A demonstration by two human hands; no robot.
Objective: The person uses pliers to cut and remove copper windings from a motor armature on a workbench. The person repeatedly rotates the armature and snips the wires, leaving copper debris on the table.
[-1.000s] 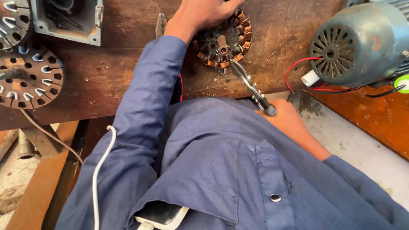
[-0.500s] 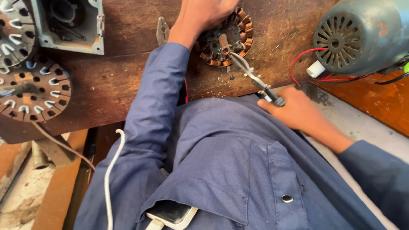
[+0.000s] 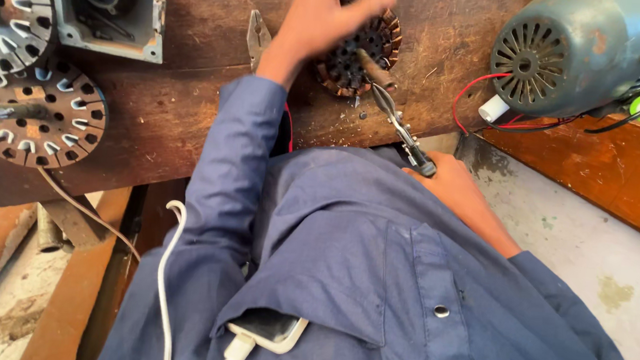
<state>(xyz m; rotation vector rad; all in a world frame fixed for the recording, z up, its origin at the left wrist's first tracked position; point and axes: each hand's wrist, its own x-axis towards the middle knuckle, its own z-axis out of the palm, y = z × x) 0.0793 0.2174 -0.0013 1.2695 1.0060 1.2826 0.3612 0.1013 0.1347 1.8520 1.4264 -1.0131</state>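
The left hand (image 3: pixel 326 18) presses down on the round copper coil ring (image 3: pixel 362 52) on the brown desk (image 3: pixel 187 107), while the right hand (image 3: pixel 447 187) grips a thin metal tool (image 3: pixel 391 113) poking into it.

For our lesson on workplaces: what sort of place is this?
Probably a motor repair workshop: a grey electric motor with loose wires, slotted stator cores on the worn wooden bench, and a small wound stator being worked on.

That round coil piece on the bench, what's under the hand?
The left hand covers its upper part; below show dark slots and copper windings of the round coil piece. The covered part cannot be seen.
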